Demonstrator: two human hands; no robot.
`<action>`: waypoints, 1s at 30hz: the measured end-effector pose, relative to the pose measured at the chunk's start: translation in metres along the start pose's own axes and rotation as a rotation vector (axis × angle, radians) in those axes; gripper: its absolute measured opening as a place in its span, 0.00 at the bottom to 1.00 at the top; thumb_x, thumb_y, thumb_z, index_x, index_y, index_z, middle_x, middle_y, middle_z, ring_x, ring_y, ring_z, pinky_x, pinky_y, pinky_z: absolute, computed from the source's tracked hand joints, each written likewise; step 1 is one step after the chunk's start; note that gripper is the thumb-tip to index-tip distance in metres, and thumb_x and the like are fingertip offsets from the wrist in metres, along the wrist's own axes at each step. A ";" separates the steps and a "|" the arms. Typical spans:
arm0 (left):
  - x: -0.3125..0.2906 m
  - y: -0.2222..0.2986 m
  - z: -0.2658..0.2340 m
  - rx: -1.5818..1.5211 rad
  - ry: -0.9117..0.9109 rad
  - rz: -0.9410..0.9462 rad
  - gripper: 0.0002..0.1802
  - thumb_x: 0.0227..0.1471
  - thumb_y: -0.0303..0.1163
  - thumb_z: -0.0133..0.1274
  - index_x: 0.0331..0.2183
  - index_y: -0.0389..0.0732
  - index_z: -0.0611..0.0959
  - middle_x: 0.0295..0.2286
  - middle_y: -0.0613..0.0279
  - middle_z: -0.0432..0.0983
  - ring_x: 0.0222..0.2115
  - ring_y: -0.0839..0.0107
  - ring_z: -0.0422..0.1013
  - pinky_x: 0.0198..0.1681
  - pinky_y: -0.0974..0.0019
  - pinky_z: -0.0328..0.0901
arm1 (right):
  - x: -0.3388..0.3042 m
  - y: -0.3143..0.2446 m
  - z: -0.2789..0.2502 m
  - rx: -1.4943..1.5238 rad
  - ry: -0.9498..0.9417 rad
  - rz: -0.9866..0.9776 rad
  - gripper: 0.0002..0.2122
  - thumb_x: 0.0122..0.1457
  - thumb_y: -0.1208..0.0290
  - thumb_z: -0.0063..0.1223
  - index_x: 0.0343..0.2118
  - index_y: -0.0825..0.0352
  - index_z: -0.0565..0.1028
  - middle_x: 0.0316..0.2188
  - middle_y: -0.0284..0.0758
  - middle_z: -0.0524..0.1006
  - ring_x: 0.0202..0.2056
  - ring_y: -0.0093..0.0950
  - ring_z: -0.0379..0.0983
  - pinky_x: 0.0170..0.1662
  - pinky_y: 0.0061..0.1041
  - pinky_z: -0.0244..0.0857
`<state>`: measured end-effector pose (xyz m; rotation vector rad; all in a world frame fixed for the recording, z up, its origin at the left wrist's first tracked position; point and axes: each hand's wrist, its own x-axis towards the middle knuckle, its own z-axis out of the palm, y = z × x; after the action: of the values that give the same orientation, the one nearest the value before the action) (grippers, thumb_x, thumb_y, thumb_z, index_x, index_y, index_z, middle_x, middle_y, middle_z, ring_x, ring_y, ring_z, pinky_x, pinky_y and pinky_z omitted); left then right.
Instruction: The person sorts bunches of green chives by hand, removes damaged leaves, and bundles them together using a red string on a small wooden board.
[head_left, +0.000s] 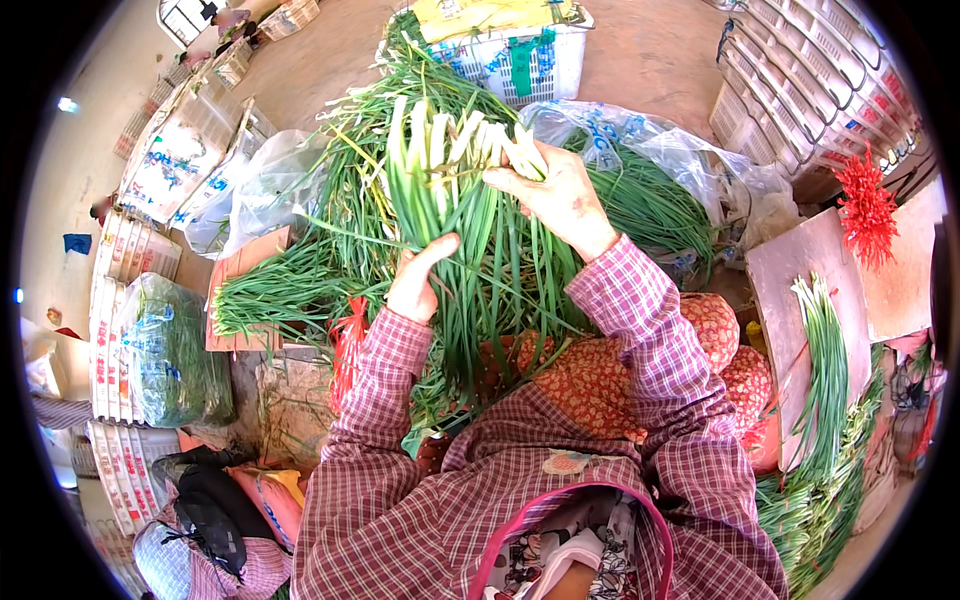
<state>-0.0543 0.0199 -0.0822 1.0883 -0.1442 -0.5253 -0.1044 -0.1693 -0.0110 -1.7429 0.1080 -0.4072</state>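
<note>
My left hand [422, 280] is closed round the green middle of a bunch of garlic chives [470, 215], its thumb across the leaves. The pale stem ends point up and away; the leaves hang toward my lap. At the upper right, my right hand [560, 195] grips some pale ends between thumb and fingers, its other fingers partly hidden behind them. Beneath and beyond the bunch lies a big heap of loose chives [350, 200]. A bundle of red ties [349, 345] hangs beside my left forearm.
A white crate [545, 70] stands beyond the heap. Clear plastic bags [270, 185] flank it. Stacked crates [800, 90] rise far right. On my right, a board [790, 260] carries a chive bundle [825, 370], with red ties [867, 205] above. A bagged bundle [165, 350] sits left.
</note>
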 end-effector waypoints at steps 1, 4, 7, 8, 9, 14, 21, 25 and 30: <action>-0.001 0.007 0.005 -0.001 0.005 0.002 0.14 0.39 0.24 0.55 0.34 0.36 0.76 0.28 0.57 0.76 0.28 0.67 0.72 0.36 0.64 0.67 | 0.000 0.003 -0.003 -0.020 0.004 -0.006 0.14 0.45 0.68 0.57 0.35 0.68 0.73 0.23 0.34 0.76 0.24 0.21 0.68 0.31 0.23 0.63; 0.009 0.011 -0.013 -0.029 0.024 -0.045 0.12 0.39 0.29 0.56 0.30 0.36 0.78 0.26 0.60 0.76 0.27 0.70 0.71 0.35 0.67 0.66 | -0.001 0.009 -0.005 -0.064 0.006 -0.045 0.13 0.45 0.69 0.57 0.35 0.67 0.73 0.26 0.34 0.76 0.27 0.19 0.70 0.33 0.22 0.63; 0.020 0.012 -0.020 0.050 0.041 0.007 0.10 0.38 0.28 0.56 0.28 0.36 0.79 0.25 0.61 0.75 0.29 0.71 0.70 0.38 0.66 0.63 | -0.004 0.013 -0.011 -0.028 0.026 -0.059 0.13 0.45 0.69 0.57 0.35 0.68 0.73 0.28 0.35 0.76 0.30 0.19 0.71 0.36 0.22 0.64; 0.019 0.010 -0.018 0.080 0.084 0.022 0.11 0.38 0.29 0.56 0.28 0.36 0.78 0.25 0.60 0.75 0.30 0.70 0.69 0.38 0.65 0.63 | 0.000 0.030 -0.012 0.067 0.042 -0.150 0.14 0.45 0.70 0.57 0.36 0.68 0.73 0.31 0.36 0.76 0.33 0.21 0.71 0.40 0.20 0.64; 0.016 0.009 -0.013 0.100 0.117 0.045 0.11 0.37 0.29 0.56 0.28 0.35 0.78 0.25 0.60 0.75 0.30 0.70 0.69 0.39 0.65 0.62 | -0.001 0.033 -0.014 0.056 0.015 -0.157 0.15 0.46 0.68 0.56 0.37 0.69 0.73 0.33 0.37 0.76 0.35 0.23 0.71 0.42 0.20 0.63; 0.015 0.005 -0.046 0.059 0.077 -0.012 0.13 0.34 0.30 0.57 0.27 0.35 0.77 0.24 0.61 0.73 0.28 0.69 0.69 0.36 0.66 0.63 | 0.003 0.014 -0.006 -0.199 -0.094 -0.190 0.13 0.46 0.67 0.57 0.35 0.67 0.75 0.27 0.36 0.77 0.29 0.20 0.72 0.36 0.21 0.66; 0.016 0.023 -0.026 0.037 0.016 -0.084 0.11 0.37 0.33 0.54 0.26 0.37 0.76 0.19 0.64 0.70 0.18 0.71 0.66 0.22 0.69 0.64 | 0.004 0.022 -0.021 -0.413 -0.156 -0.363 0.09 0.41 0.69 0.58 0.23 0.68 0.73 0.19 0.40 0.72 0.22 0.38 0.69 0.27 0.31 0.63; 0.012 0.035 -0.023 0.112 0.022 -0.036 0.10 0.37 0.33 0.54 0.22 0.38 0.75 0.17 0.65 0.69 0.17 0.72 0.66 0.21 0.71 0.63 | 0.002 0.022 -0.024 -0.504 -0.232 -0.385 0.11 0.41 0.66 0.57 0.23 0.69 0.73 0.20 0.41 0.72 0.24 0.38 0.71 0.29 0.32 0.65; 0.013 0.050 -0.050 -0.038 -0.018 -0.044 0.09 0.38 0.32 0.53 0.23 0.37 0.73 0.19 0.61 0.69 0.17 0.71 0.66 0.21 0.70 0.63 | 0.004 0.028 -0.029 -0.540 -0.238 -0.339 0.13 0.42 0.63 0.56 0.28 0.66 0.75 0.23 0.38 0.75 0.24 0.31 0.72 0.32 0.28 0.68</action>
<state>-0.0080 0.0715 -0.0636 1.0515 -0.1260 -0.5753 -0.1058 -0.2035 -0.0329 -2.3410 -0.2770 -0.4374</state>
